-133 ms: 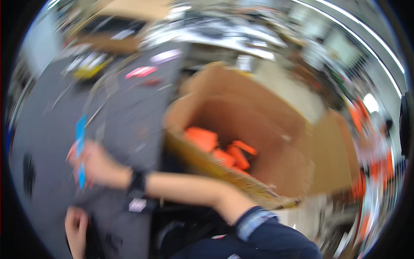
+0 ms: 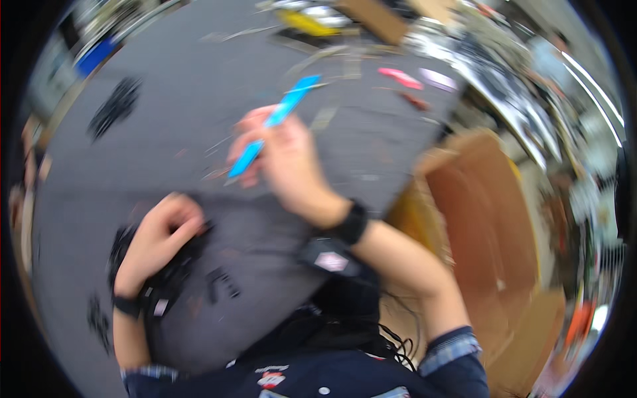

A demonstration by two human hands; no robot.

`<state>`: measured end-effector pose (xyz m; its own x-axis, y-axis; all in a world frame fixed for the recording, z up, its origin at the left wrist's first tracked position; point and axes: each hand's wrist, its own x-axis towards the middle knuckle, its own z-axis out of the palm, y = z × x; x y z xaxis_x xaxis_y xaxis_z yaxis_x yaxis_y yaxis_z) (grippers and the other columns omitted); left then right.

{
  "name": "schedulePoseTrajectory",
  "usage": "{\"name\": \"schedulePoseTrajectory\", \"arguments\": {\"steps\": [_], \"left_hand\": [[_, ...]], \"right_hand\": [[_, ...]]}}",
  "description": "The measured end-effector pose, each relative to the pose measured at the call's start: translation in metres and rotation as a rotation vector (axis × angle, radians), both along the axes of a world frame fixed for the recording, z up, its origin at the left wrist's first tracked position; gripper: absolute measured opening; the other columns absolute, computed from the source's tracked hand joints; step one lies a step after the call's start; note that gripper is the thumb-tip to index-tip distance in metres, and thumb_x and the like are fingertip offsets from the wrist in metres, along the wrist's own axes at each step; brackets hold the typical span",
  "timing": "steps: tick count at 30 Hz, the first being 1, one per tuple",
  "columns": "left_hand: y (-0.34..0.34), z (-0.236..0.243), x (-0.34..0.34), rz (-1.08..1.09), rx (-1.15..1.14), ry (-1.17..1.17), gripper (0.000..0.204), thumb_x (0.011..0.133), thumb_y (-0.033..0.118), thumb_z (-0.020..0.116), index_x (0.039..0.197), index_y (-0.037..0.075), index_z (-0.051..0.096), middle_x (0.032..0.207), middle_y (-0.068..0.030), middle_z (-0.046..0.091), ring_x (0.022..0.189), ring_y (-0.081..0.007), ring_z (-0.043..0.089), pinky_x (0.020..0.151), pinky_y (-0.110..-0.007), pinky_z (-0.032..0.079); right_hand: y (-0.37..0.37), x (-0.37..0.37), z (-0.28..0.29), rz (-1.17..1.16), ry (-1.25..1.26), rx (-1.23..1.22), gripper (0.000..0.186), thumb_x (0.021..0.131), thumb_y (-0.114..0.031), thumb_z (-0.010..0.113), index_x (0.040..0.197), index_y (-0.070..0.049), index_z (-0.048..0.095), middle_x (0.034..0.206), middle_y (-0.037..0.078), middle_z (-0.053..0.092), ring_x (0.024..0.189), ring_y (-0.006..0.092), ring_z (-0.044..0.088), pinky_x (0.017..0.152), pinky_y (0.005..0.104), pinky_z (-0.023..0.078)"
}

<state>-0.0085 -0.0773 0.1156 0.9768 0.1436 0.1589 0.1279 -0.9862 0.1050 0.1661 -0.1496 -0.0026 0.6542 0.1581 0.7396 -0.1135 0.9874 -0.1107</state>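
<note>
My right hand [image 2: 285, 152] is closed around a slim, flat blue tool [image 2: 290, 101] with a pointed lower end. Its exact kind is blurred. The hand hovers over the middle of the dark grey table [image 2: 219, 86], with the tool slanting up to the right. Nearer me on the left, my left hand [image 2: 162, 229] has its fingers curled in. Whatever it may hold is hidden. Beneath and beside that hand lies a pile of small black pieces [image 2: 121, 247]. A few loose black pieces [image 2: 224, 284] rest just to its right.
More black pieces lie in a bundle [image 2: 116, 106] at far left and a small heap [image 2: 98, 322] at near left. A pink item [image 2: 401, 77] and a pale purple one [image 2: 438, 79] sit at far right. An open cardboard box [image 2: 488, 199] stands against the table's right side.
The view has swung left, away from the box. The blue tool remains in my right hand. My left hand and the black pile now show more fully.
</note>
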Motion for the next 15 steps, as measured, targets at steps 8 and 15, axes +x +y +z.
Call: {"name": "schedulePoseTrajectory", "arguments": {"steps": [8, 15], "left_hand": [[-0.015, -0.228, -0.051, 0.329, -0.800, 0.025, 0.007, 0.086, 0.007, 0.053, 0.085, 0.001, 0.052, 0.087, -0.0047, 0.051, 0.077, -0.0104, 0.059, 0.069, -0.023, 0.043], [0.085, -0.292, -0.061, 0.222, -0.952, -0.026, 0.006, 0.082, 0.006, 0.056, 0.085, 0.001, 0.054, 0.084, -0.0052, 0.053, 0.072, -0.0112, 0.059, 0.069, -0.024, 0.043]], "right_hand": [[-0.028, -0.036, -0.144, 0.352, -0.173, -0.830, 0.021, 0.095, -0.023, 0.042, 0.099, -0.003, 0.038, 0.073, 0.014, 0.058, 0.053, 0.0160, 0.057, 0.044, 0.0254, 0.049], [0.056, -0.068, -0.185, 0.315, -0.306, -1.188, 0.022, 0.096, -0.026, 0.032, 0.104, -0.006, 0.033, 0.073, 0.019, 0.057, 0.058, 0.0218, 0.059, 0.048, 0.0328, 0.054]]}}
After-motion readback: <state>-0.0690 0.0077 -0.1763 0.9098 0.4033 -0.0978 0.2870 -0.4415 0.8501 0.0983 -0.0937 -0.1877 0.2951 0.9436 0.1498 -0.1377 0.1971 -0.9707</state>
